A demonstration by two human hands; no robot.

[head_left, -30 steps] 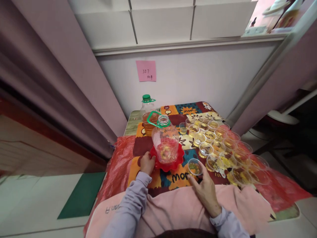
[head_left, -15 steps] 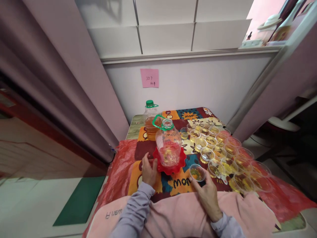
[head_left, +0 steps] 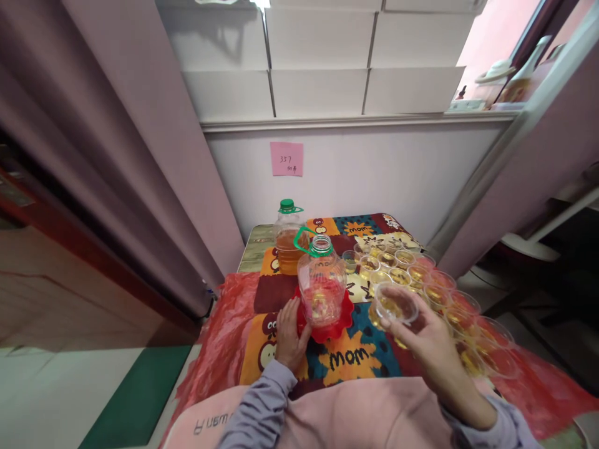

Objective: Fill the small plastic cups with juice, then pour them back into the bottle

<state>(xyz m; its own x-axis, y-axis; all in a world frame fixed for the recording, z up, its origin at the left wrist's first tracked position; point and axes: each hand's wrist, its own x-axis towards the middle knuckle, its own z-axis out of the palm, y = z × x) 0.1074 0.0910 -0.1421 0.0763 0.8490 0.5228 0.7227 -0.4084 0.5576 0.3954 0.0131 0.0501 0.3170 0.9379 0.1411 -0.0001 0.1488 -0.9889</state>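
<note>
My right hand grips a clear plastic cup by its side, holding it tilted in front of the cup rows. What the held cup contains is hard to make out. My left hand rests with fingers stretched out and thumb apart at the near left rim of a red scalloped dish. On that dish stands a clear jug with a green handle ring and no cap; it looks nearly empty. Several clear cups of yellow liquid stand packed together on the right.
A green-capped jug of amber liquid stands behind the open one. A patterned mat and red plastic sheet cover the table. Pink fabric lies along the near edge. A wall with a pink note rises behind.
My right hand has lifted the cup from the mat and carried it right, toward the other cups. My left hand has shifted slightly right against the red dish.
</note>
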